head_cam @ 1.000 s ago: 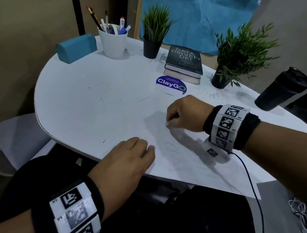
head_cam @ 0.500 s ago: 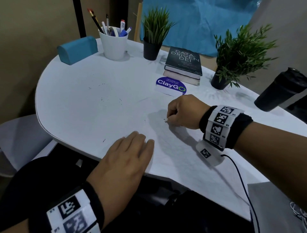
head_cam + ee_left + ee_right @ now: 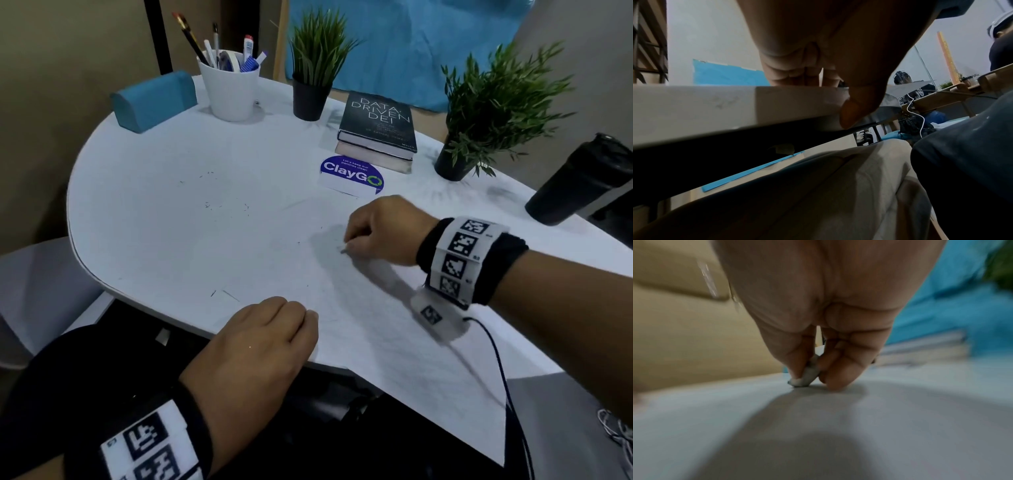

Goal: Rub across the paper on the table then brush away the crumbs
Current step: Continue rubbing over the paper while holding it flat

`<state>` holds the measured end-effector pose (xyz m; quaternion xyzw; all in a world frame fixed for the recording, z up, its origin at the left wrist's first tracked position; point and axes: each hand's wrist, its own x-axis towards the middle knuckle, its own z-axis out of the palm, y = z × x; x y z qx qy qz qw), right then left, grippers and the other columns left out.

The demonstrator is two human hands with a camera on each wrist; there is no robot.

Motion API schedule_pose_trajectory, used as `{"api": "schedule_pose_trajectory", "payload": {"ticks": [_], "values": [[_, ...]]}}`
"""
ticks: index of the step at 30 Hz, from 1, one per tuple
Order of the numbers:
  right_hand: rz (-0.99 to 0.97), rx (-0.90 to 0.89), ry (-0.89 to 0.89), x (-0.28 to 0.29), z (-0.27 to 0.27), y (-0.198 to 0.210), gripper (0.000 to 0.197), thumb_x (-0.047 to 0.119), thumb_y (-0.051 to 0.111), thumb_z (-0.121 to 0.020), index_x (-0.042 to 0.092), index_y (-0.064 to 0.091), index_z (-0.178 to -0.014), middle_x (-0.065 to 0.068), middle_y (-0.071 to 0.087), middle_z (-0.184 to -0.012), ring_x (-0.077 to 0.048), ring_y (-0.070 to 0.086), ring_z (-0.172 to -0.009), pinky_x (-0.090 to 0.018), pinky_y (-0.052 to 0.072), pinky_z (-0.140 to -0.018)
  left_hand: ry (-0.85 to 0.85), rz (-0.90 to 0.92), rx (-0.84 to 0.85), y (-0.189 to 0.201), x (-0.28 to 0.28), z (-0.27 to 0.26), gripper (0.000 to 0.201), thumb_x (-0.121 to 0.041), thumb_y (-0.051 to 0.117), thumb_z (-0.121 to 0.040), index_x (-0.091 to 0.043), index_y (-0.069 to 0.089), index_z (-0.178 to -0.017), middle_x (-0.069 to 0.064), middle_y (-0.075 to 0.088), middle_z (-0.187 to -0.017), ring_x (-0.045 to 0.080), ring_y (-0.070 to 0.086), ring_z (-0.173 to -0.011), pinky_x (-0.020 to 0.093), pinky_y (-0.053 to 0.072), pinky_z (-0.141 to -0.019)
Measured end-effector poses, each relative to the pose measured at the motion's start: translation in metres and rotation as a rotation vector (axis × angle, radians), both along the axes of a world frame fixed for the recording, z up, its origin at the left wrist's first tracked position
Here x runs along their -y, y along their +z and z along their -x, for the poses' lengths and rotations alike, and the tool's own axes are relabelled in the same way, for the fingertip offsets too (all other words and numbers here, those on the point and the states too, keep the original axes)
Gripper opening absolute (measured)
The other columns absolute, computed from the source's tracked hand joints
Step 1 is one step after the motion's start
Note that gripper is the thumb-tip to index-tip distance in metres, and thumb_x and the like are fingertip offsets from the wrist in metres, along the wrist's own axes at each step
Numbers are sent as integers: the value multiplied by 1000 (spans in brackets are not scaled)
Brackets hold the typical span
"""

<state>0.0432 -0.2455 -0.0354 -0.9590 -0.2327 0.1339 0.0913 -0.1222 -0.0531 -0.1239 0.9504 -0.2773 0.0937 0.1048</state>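
A white sheet of paper lies on the white table and hangs over its near edge. My right hand pinches a small grey-white eraser between thumb and fingers, with its tip pressed on the paper; in the head view only a sliver of the eraser shows. My left hand rests flat on the paper's left corner at the table edge, its thumb against the rim. Small dark crumbs are scattered on the table left of the paper.
At the back stand a white pen cup, a teal box, two potted plants, stacked books and a ClayGo sign. A black tumbler lies at the right. Other people sit beyond the table.
My right hand with the eraser has made small shifts over the same spot on the paper. My left hand has stayed pressed on the paper's corner.
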Motion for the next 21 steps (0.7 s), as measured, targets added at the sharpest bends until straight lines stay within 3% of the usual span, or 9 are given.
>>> {"api": "schedule_pose_trajectory", "payload": {"ticks": [3,8,11,14,18,21], "values": [[52,72,-33,6,-12,4,7,27,73,-81,21,75,-81,9,69,-74,-12,62,-76,-25,48,-69,0,18,10,-1,0,0,54,0,41,-72,-3,61,-123,6,59,-100,26,57,-86,40,53,-72],[16,-101,207,-15,22,1,4,26,74,-80,24,76,-83,12,71,-78,-3,62,-74,-15,47,-69,17,30,23,1,1,0,54,-1,32,-76,-2,64,-120,7,59,-97,28,58,-83,41,53,-69],[30,-1,17,4,-10,2,4,24,74,-80,21,76,-81,10,69,-74,-9,63,-76,-23,47,-68,30,40,20,1,4,0,60,-1,14,-86,-3,65,-117,6,59,-95,28,57,-82,41,53,-69],[91,66,12,7,-19,6,8,28,74,-81,20,74,-80,9,69,-74,-12,64,-79,-25,49,-70,24,42,22,1,4,1,55,0,23,-81,-4,65,-117,5,59,-95,27,57,-82,41,53,-70],[35,-70,180,-15,8,2,6,28,76,-79,23,76,-82,11,71,-75,-3,62,-72,-17,48,-68,35,55,30,1,3,2,56,0,22,-82,-2,65,-117,6,60,-95,28,59,-83,42,54,-70],[44,15,26,2,-24,0,2,23,76,-78,22,76,-80,14,65,-68,-7,60,-70,-21,44,-65,34,49,27,1,4,1,54,-1,30,-75,-3,65,-116,6,60,-95,28,59,-83,42,54,-69]]}}
